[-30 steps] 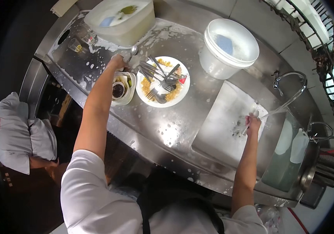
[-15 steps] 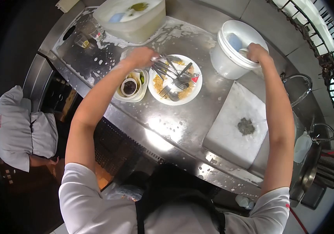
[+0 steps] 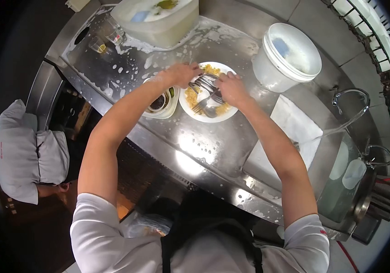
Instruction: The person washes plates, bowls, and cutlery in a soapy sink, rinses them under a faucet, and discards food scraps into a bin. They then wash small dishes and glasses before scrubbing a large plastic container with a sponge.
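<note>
A white plate (image 3: 226,115) with rice scraps, a crumpled napkin and a pile of cutlery (image 3: 207,85) sits on the steel counter. My left hand (image 3: 182,74) is closed on forks at the pile's upper left. From the right, my right hand (image 3: 231,88) reaches over the plate, its fingers closed on cutlery in the same pile. Which pieces each hand grips is partly hidden. Left of the plate, partly under my left forearm, are stacked dishes (image 3: 171,107) with a small cup of dark sauce (image 3: 158,103).
A white bucket (image 3: 270,75) with suds and a blue item stands at right. A soapy tub (image 3: 176,32) and drinking glasses (image 3: 97,44) are at the back left. Further right are a sink (image 3: 261,159), a faucet (image 3: 363,98) and a wire rack (image 3: 377,63). Another person (image 3: 17,154) is at left.
My right hand has left the bucket's rim and come left to the cutlery on the plate. My left hand has shifted slightly right, still at the cutlery.
</note>
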A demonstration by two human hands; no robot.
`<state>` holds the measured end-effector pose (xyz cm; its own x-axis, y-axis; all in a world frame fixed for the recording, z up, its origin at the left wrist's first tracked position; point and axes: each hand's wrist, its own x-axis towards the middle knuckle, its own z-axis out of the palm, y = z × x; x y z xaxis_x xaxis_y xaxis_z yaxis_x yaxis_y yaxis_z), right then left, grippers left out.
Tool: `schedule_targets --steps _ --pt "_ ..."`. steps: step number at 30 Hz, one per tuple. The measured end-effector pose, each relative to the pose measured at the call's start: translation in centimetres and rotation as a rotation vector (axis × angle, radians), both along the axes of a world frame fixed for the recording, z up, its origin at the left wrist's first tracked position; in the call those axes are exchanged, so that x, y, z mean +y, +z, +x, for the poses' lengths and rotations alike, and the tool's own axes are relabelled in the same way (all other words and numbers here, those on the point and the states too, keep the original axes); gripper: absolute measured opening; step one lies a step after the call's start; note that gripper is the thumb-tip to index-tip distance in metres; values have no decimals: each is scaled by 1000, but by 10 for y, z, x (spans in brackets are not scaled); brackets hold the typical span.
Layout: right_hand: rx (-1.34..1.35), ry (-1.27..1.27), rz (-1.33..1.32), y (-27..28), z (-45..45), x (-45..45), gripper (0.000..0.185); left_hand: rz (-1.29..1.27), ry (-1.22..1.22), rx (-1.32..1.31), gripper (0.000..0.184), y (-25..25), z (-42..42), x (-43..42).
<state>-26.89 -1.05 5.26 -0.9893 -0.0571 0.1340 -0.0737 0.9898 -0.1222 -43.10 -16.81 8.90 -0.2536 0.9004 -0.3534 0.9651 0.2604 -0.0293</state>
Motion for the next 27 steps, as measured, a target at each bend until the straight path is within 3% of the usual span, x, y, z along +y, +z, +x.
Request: schedule_targets --steps 4,7,14,16,19,21,25,27 --pt "56 83 100 5 -4 1 20 73 -6 -57 64 -7 -4 -4" --pt "-151 -15 83 24 1 2 19 46 -34 -28 57 -13 -8 5" --pt "-65 -389 -416 43 51 30 18 22 -39 56 39 -16 -16 12" --pt "-1 -553 -669 26 63 37 23 -65 39 37 35 0 -14 13" --pt "19 -634 -886 6 60 27 39 -43 -36 64 27 17 -17 12" --pt "91 -509 -1051 1 48 6 54 -37 -116 97 28 20 -24 12" --pt "-20 -528 -830 27 32 -36 43 -108 -137 93 31 40 -19 14" --pt "-13 -538 -738 11 24 -47 34 -270 33 26 39 55 -8 18"
